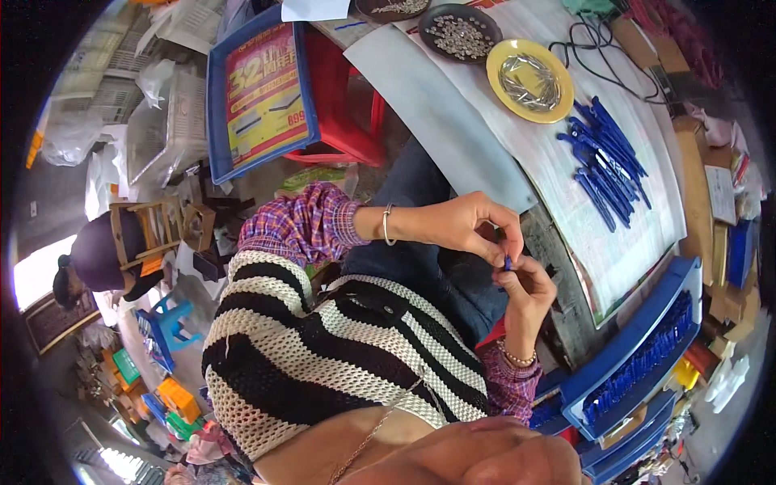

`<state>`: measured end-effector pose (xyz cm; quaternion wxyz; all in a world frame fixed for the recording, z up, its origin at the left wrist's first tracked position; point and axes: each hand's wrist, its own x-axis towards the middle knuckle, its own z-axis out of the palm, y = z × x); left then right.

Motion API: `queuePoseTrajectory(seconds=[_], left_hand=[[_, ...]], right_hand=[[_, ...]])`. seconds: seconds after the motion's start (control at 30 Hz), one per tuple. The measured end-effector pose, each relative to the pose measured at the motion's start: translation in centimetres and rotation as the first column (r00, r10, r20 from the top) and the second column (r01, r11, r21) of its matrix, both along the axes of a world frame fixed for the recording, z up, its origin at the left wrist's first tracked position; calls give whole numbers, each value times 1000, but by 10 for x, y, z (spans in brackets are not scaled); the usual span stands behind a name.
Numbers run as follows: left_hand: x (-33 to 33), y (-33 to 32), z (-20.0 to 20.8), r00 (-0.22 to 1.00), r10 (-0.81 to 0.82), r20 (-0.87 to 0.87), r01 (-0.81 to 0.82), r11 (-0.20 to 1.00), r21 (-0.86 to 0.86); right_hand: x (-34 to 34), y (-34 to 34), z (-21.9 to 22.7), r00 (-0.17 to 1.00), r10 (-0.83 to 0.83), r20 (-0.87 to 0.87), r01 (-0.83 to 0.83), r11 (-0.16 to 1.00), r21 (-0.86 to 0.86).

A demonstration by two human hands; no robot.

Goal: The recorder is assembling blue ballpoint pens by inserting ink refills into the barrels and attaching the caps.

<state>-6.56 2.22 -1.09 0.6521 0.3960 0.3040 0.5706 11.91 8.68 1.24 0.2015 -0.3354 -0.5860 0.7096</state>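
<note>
Fingertips meeting in front of my body, my left hand [475,225] and my right hand [529,293] are both closed in a pinch on a small blue piece [508,263]. Most of that piece is hidden by the fingers, so its full shape does not show. To the right, on the white-covered table [558,186], lies a loose pile of long, slim blue plastic parts [606,162]. Beyond it sits a yellow plate [495,71] with thin metal pins [548,93] arranged around it. A dark bowl [428,34] beside the plate holds many small metal pieces [465,39].
A blue tray [570,396] at the lower right holds rows of blue parts. A shallow blue bin [217,121] lined with a printed sheet rests on a red stool [343,133]. Black cable [602,40] curls across the table's far side. Another person [101,250] is at the far left.
</note>
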Motion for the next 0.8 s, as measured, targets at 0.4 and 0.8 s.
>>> queuePoseTrajectory(seconds=[0.4, 0.8], left_hand=[[-66, -36, 2, 835, 518, 187, -503, 855, -124], [-84, -47, -16, 782, 595, 188, -580, 804, -130]], right_hand=[[-120, 49, 24, 919, 284, 273, -387, 520, 762], [-244, 88, -17, 928, 148, 341, -352, 54, 934]])
